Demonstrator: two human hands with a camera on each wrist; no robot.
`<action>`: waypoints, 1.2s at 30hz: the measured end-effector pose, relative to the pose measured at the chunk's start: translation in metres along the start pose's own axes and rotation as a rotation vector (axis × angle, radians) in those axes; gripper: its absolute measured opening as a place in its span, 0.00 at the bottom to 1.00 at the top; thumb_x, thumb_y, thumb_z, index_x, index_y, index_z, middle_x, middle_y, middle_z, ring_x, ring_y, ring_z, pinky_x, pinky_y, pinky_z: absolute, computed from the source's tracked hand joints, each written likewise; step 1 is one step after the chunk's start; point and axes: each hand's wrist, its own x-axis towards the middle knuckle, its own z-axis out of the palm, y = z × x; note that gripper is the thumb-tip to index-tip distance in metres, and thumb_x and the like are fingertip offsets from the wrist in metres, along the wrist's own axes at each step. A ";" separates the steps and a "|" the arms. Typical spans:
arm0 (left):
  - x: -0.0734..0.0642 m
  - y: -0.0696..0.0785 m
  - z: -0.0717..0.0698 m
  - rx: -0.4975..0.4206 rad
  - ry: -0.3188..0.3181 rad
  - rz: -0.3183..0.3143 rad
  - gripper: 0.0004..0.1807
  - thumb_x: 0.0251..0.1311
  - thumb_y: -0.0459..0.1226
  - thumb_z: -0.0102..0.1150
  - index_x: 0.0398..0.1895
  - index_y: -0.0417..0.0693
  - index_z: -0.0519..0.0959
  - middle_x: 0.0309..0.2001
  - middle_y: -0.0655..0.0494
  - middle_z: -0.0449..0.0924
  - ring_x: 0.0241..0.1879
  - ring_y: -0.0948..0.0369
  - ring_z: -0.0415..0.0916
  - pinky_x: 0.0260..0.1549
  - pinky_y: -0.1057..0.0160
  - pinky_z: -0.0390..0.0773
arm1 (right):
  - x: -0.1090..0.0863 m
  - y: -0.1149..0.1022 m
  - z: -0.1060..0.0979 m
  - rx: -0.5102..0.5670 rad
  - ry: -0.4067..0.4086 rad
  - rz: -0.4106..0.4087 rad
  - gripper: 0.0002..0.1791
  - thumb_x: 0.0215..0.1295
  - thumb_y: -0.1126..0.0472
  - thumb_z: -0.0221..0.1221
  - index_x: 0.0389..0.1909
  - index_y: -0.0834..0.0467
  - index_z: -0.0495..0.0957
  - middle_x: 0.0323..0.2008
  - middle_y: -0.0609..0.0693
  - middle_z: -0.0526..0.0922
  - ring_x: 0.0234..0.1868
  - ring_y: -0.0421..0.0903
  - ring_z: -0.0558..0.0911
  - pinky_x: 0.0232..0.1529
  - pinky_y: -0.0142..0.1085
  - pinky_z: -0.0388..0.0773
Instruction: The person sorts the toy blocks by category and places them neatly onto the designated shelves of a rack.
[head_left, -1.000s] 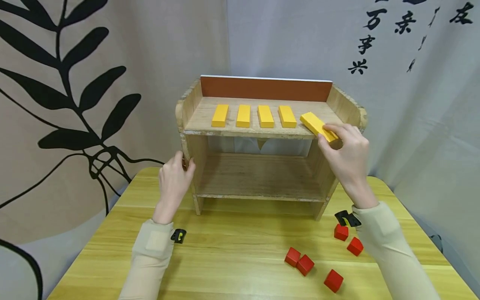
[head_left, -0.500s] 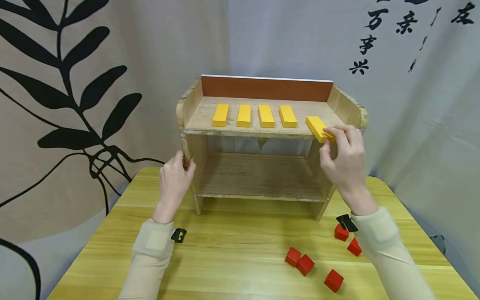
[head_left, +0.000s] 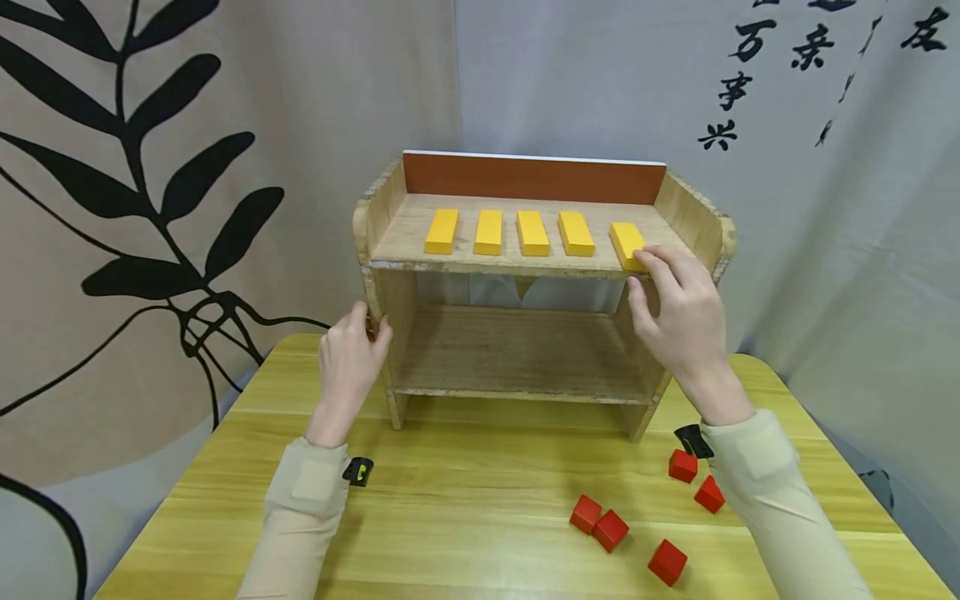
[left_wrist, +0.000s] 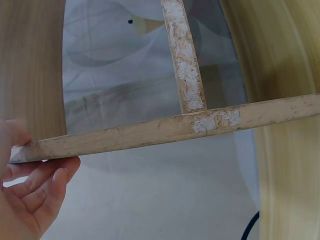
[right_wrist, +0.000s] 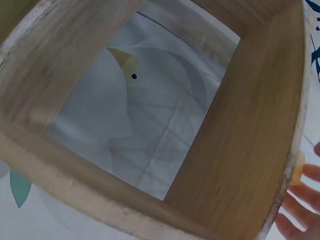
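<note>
A small two-tier wooden shelf (head_left: pixel 525 350) stands on the table. My left hand (head_left: pixel 351 358) grips the edge of its left side panel; in the left wrist view, the thumb and fingers (left_wrist: pixel 47 187) lie on opposite sides of that board. On the upper board, several yellow blocks form a row, with the rightmost yellow block (head_left: pixel 627 242) lying near the front edge. My right hand (head_left: pixel 682 312) touches this block's near end with its fingertips, while the thumb stands apart, lower, by the board's edge. In the right wrist view, the yellow block (right_wrist: pixel 298 168) shows at the fingers.
Several red cubes lie on the wooden table (head_left: pixel 465 517), among them a red cube (head_left: pixel 667 562) near the front and a red cube (head_left: pixel 682 465) beside the right sleeve. A patterned curtain (head_left: pixel 570 75) hangs behind the shelf.
The rightmost yellow block, earlier tilted and pinched over the front edge, now lies on the upper board in line with the row. My right thumb has come off it. The left hand stays put.
</note>
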 end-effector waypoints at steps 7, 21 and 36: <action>0.000 0.000 0.000 0.002 0.004 0.001 0.11 0.58 0.33 0.58 0.23 0.34 0.71 0.14 0.44 0.73 0.09 0.52 0.69 0.09 0.60 0.66 | 0.001 0.002 0.002 -0.039 -0.048 -0.023 0.20 0.63 0.61 0.56 0.54 0.64 0.77 0.54 0.62 0.79 0.56 0.61 0.75 0.62 0.52 0.67; 0.001 0.000 0.001 0.003 0.014 0.017 0.11 0.57 0.33 0.58 0.23 0.34 0.71 0.14 0.44 0.73 0.09 0.52 0.68 0.09 0.63 0.64 | 0.005 0.000 0.004 -0.126 -0.207 0.014 0.24 0.67 0.56 0.53 0.62 0.62 0.71 0.62 0.62 0.73 0.65 0.62 0.68 0.65 0.55 0.61; 0.001 -0.001 0.001 0.010 0.008 0.002 0.11 0.57 0.33 0.57 0.22 0.34 0.71 0.13 0.44 0.73 0.10 0.51 0.69 0.10 0.62 0.65 | -0.020 -0.004 0.004 0.032 0.037 -0.173 0.18 0.59 0.68 0.56 0.51 0.65 0.79 0.54 0.61 0.80 0.58 0.60 0.76 0.59 0.50 0.71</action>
